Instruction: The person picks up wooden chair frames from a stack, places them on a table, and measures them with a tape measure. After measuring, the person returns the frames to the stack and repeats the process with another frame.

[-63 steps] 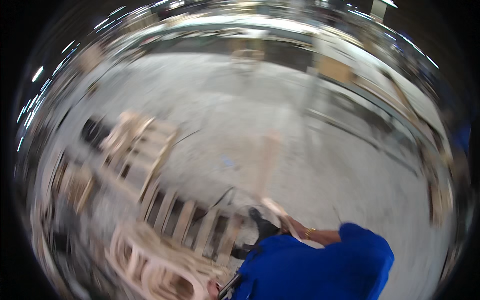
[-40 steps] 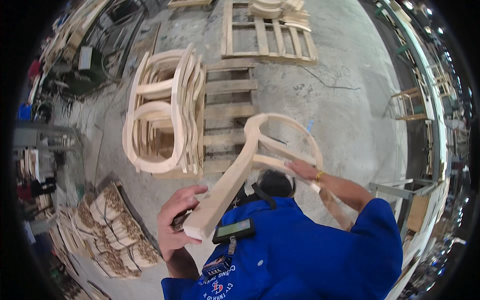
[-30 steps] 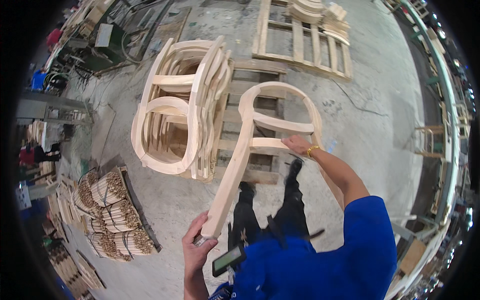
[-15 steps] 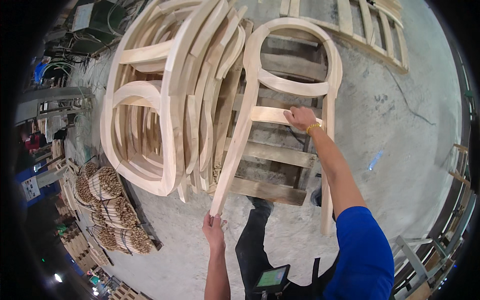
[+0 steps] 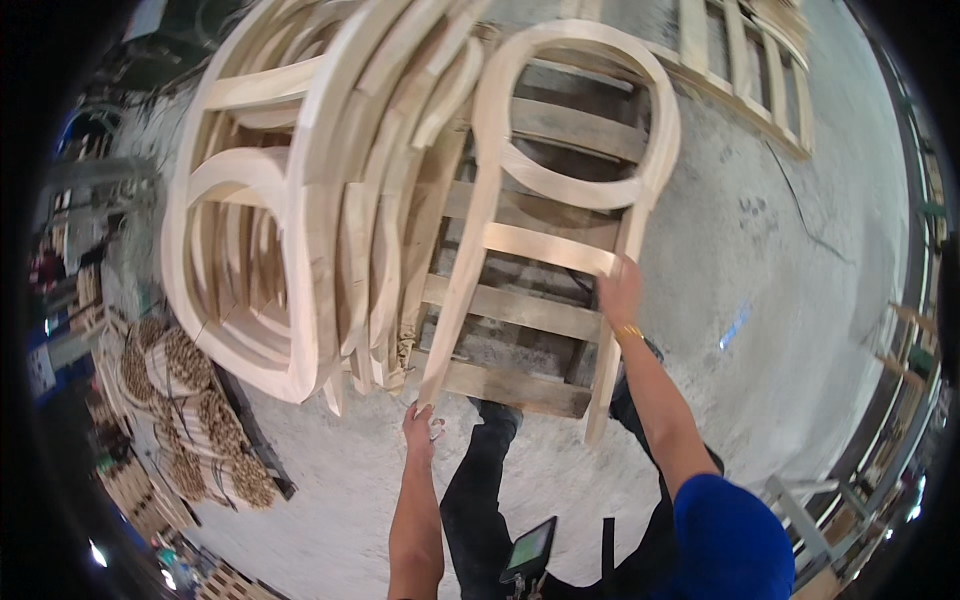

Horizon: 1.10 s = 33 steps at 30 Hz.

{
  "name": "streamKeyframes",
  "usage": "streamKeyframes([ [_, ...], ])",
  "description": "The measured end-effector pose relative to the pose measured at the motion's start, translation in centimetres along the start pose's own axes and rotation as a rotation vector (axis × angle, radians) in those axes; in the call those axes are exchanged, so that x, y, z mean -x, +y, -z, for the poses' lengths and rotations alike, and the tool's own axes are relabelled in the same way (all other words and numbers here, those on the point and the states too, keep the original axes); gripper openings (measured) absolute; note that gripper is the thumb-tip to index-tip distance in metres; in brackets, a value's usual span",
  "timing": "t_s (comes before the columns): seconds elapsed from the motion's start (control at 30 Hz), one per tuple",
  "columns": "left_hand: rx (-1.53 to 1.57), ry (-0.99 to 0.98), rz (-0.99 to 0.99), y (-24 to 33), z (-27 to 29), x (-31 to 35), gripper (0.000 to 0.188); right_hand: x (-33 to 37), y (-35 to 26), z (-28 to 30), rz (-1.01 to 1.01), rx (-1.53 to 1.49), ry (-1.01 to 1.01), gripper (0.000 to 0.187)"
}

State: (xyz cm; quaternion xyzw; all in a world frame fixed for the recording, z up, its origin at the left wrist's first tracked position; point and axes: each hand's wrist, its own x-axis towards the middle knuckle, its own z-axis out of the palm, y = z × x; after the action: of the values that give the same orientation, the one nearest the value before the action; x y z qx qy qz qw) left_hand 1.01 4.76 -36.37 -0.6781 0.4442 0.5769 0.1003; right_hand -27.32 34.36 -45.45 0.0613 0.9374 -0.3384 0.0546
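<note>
Your left hand pinched the near leg end of the wooden chair back frame. Your right hand fingers wrapped its right leg, beside the stack of frames.

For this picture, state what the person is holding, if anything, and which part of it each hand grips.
A wooden chair-back frame: the left hand holds the foot of its left leg; the right hand grips the right leg beside the lower crossbar.

A grey concrete floor, scuffed and dusty, spreads under wooden pallets. A second pallet lies farther off. Bundles of short sticks are stacked at the left, and metal frames stand at the right edge.
</note>
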Motion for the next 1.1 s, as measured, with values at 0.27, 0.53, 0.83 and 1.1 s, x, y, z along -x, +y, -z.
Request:
streamKeyframes([
  [0.27,-0.616,0.092,-0.319,0.9,-0.6,-0.7,0.039,6.1,7.9,3.1,-0.689,-0.612,-0.426,0.052],
  [0.53,-0.49,0.056,-0.615,1.6,-0.5,6.1,0.035,7.7,3.7,12.2,-0.805,-1.136,-0.523,0.039],
  [0.83,-1.272,-0.443,-0.837,-1.0,-8.6,11.2,0.045,7.1,-19.7,29.2,-0.357,-0.895,-0.123,0.074],
  [1.1,-0.381,-0.443,-0.266,11.2,1.3,14.4,0.043,12.8,-24.9,10.5,-0.254,-0.37,-0.032,0.087],
])
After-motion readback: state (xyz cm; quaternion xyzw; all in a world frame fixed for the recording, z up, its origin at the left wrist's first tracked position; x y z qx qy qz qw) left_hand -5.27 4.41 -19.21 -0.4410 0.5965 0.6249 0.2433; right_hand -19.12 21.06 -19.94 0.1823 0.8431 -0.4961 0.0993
